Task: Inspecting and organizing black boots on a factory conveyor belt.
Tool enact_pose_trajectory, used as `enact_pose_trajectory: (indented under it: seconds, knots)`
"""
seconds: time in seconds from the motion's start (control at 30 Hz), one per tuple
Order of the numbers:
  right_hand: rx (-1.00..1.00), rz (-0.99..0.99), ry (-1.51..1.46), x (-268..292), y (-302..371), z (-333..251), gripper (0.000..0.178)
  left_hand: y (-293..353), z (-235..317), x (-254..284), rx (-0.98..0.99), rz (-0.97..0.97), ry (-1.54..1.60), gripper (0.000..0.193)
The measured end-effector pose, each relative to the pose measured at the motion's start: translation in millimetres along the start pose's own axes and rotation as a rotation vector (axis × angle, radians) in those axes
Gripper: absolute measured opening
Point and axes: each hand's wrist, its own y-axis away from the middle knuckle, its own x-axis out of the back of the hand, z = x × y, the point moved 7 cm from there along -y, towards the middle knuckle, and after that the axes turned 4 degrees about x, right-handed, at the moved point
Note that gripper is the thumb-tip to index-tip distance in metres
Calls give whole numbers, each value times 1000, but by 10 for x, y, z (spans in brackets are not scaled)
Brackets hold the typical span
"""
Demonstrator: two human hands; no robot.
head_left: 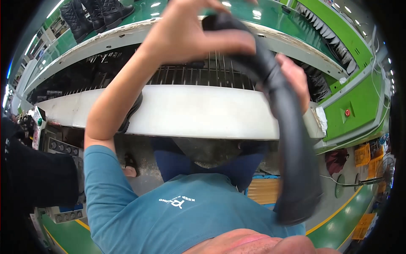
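Observation:
A tall, smooth black boot (292, 139) is raised in front of me, its foot at the far end and its wide shaft end toward me on the right. My right hand (296, 80) wraps round it near the ankle, partly hidden behind the leather. Around the boot's foot, my left hand (190, 34) has its thumb stretched across and its fingers spread; blur hides whether it presses on the boot. Some fingertips are cut off by the upper edge. Behind my left forearm, a dark shoe (134, 112) shows in part against the white bench edge.
The white bench ledge (203, 112) runs across before me, with metal rollers (186, 76) behind it. Beyond is a green conveyor surface (146, 10) with quilted black boots (95, 17). A green machine (355, 110) with a red button stands right; a control box (63, 148) stands left.

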Motion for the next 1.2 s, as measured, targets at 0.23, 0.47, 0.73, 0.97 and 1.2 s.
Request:
enact_pose_trajectory:
  seconds: [0.23,0.47,0.73,0.97,1.2]
  knots:
    - [-453,9,352,-1318,-1241,1765,37,236,-1797,672,293,287,-457,44]
    - [-718,-707,801,-2705,-564,3118,74,666,-2716,576,135,435,-779,14]
    - [-1002,-824,-104,-1882,-317,3948,49,771,-2641,692,64,421,-939,18]
    - [-796,-938,1384,3782,-63,5799,86,492,-2689,426,-43,461,-853,16]
    - [-1335,-991,1499,5480,700,6112,114,579,-2649,423,-4,421,-895,23]
